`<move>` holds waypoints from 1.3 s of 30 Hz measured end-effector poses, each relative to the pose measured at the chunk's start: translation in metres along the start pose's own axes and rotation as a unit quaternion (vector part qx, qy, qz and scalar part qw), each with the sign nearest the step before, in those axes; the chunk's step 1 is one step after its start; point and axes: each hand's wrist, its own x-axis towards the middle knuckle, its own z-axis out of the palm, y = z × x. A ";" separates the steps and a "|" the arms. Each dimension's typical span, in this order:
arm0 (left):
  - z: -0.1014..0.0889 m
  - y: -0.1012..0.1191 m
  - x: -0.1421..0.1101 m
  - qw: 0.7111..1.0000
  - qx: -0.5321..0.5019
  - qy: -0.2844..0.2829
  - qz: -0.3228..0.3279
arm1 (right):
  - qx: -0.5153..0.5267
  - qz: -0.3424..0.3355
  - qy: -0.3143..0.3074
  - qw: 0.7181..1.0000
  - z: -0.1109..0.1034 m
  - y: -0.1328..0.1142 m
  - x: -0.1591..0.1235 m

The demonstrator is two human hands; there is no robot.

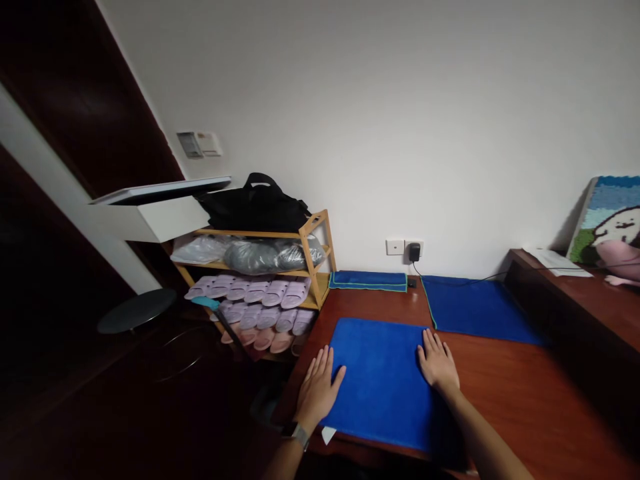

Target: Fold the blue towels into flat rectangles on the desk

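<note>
A blue cloth (383, 383) lies spread flat on the reddish-brown table (500, 393), with a small white tag at its near left corner. My left hand (319, 390) rests flat along its left edge, fingers stretched out and thumb over the cloth. On the opposite side, my right hand (437, 360) presses on the right edge near the far corner, its fingers straight. Neither hand holds anything. Behind them, a folded blue cloth (369, 281) with a green border sits against the wall. Another blue cloth (480, 308) lies flat at the back right.
Left of the table stands a wooden rack (315, 280) with lilac slippers (257, 290) and a black bag (257, 203) on top. A black charger (415, 251) is plugged into the wall, its cable running right. A raised shelf (545, 283) borders the table's right side. A stool (137, 311) stands far left.
</note>
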 end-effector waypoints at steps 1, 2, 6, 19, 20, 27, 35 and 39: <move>0.000 0.001 -0.001 1.000 -0.001 0.004 0.000 | 0.002 -0.001 0.001 1.000 0.001 0.000 0.000; -0.001 0.003 -0.002 1.000 -0.002 0.007 -0.001 | 0.004 -0.002 0.003 1.000 0.002 0.000 0.001; -0.003 0.009 -0.003 1.000 -0.003 0.012 -0.001 | 0.044 -0.003 0.026 0.999 0.009 0.002 0.002; 0.016 -0.006 0.003 0.997 -0.009 0.069 0.017 | -0.010 0.029 0.087 0.996 0.005 0.098 0.045; 0.015 -0.006 0.003 0.998 -0.008 0.067 0.017 | -0.021 0.032 0.065 0.997 0.003 0.101 0.048; -0.002 0.003 0.001 0.999 0.004 0.024 0.021 | -0.059 0.009 -0.003 0.998 -0.007 0.094 0.025; -0.023 -0.035 -0.006 0.997 0.067 -0.023 -0.008 | -0.043 -0.025 0.020 0.999 0.001 0.076 -0.069; -0.031 -0.067 -0.013 0.996 0.083 -0.029 -0.015 | -0.011 -0.039 0.023 0.999 0.001 0.061 -0.112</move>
